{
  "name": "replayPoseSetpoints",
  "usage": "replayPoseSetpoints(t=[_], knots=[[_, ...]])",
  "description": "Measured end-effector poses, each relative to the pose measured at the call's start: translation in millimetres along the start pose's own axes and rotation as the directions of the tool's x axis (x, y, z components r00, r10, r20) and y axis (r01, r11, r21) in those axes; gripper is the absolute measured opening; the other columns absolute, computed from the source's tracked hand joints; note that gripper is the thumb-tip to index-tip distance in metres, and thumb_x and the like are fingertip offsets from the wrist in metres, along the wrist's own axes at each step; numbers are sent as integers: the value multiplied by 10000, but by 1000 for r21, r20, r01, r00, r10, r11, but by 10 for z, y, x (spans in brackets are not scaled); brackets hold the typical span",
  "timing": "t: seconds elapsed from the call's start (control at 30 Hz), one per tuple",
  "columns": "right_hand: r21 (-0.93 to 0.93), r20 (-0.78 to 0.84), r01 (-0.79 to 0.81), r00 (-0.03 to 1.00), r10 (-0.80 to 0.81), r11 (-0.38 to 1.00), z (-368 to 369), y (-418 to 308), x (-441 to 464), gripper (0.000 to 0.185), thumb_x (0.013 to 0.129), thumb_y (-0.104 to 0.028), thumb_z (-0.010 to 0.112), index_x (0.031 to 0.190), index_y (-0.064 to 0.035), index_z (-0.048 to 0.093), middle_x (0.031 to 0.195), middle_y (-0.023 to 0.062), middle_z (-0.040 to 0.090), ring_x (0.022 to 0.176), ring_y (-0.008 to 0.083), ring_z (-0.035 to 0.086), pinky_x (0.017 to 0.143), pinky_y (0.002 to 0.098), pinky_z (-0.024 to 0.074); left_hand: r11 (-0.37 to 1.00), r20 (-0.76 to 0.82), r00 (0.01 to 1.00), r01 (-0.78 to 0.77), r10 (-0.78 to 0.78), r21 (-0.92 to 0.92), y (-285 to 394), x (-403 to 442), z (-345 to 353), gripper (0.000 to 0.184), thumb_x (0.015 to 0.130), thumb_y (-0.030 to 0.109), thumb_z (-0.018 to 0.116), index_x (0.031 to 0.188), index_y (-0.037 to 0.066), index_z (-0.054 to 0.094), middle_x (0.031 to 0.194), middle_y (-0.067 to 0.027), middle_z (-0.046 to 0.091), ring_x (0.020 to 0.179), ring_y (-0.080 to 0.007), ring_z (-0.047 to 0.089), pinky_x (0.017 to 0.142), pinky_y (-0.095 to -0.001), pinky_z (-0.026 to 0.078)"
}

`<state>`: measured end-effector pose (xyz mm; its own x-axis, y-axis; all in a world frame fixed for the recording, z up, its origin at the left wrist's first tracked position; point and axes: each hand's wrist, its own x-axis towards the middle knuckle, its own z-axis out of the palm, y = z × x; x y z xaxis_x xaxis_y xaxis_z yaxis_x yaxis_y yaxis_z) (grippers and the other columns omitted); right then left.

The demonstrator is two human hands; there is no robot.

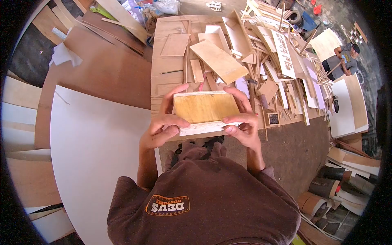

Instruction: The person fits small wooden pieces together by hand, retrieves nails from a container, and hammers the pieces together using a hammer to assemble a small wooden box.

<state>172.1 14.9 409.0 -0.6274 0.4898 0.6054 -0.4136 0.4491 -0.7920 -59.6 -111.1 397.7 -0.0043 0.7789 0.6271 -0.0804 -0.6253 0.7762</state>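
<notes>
Between my two hands is a small wooden box (206, 108), with a yellowish wood panel facing up and white-edged strips along its long sides. My left hand (165, 122) grips its left end, fingers along the far edge and thumb at the near corner. On the right end, my right hand (245, 118) holds it the same way, its thumb by the near strip. The box is held up in front of my chest, over the near edge of the workbench (163, 85). Its underside is hidden.
A loose plywood board (218, 61) and an open wooden tray (237, 36) lie on the bench. Scrap wood (281, 61) piles up at right. A large white sheet (94, 163) stands at my left. Another person (345, 61) is at the far right.
</notes>
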Motion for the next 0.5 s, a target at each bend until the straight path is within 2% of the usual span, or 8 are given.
replayPoseSetpoints(t=[0.03,0.13,0.5], knots=[[-17,8,0,1000,0,1000,-10,0,-2,217,747,-167,803,942,-76,772,1442,229,410,1366,383,388,1132,496,287,998,18,1000,-1,0,59,10,-4,-3,158,891,116,623,1004,122,732,1552,-256,219,1444,-382,211,1151,-494,137],[-28,8,-12,1000,12,1000,-3,5,-7,212,755,-156,793,951,-78,770,1428,233,427,1363,384,392,1130,496,283,997,11,1000,9,-10,82,17,-1,-12,143,899,129,623,997,115,726,1542,-245,242,1438,-384,224,1152,-490,135],[-30,37,-35,999,36,999,-6,29,7,208,769,-136,778,967,-77,766,1408,230,447,1345,365,421,1109,474,322,997,9,999,33,-34,71,-9,-36,-44,116,916,153,623,982,117,712,1503,-232,300,1415,-371,264,1138,-487,167]])
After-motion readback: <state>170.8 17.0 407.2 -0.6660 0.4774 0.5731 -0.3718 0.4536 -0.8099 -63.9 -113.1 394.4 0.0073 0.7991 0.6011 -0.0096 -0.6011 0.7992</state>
